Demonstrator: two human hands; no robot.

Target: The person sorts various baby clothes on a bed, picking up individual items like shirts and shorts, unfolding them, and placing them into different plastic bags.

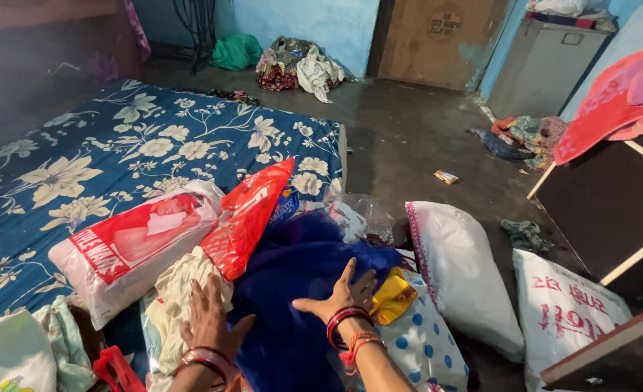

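We have both hands down on a heap of cloth at the edge of the blue floral mattress (118, 145). Our right hand (343, 294) lies flat on the deep blue fabric (292, 290), palm down, fingers spread and pointing up and away from us, thumb stretched out to the left; nothing is pinched, the hand only presses. Our left hand (209, 319) rests where the blue fabric meets a cream cloth (180, 297), fingers likewise spread and flat, gripping nothing. The blue fabric is bunched in a mound between and under the two hands, its long run going from the near edge by our wrists up and to the right toward a crumpled clear plastic bag (361, 214). Most of the bulk lies ahead of the right fingertips and to the right of the left hand, so the right hand sits more squarely on it, while the left only touches its left border. A red plastic bag (245, 214) leans over the cream cloth just ahead of the left fingers, overlapping the blue fabric's upper left edge, and a pink and red printed packet (129, 243) lies on the mattress beside it. A yellow cloth (394, 294) is tucked just right of the right hand, on a white bag with blue dots (423, 341); a white stuffed sack (459, 268) stands farther right on the bare floor (423, 138).
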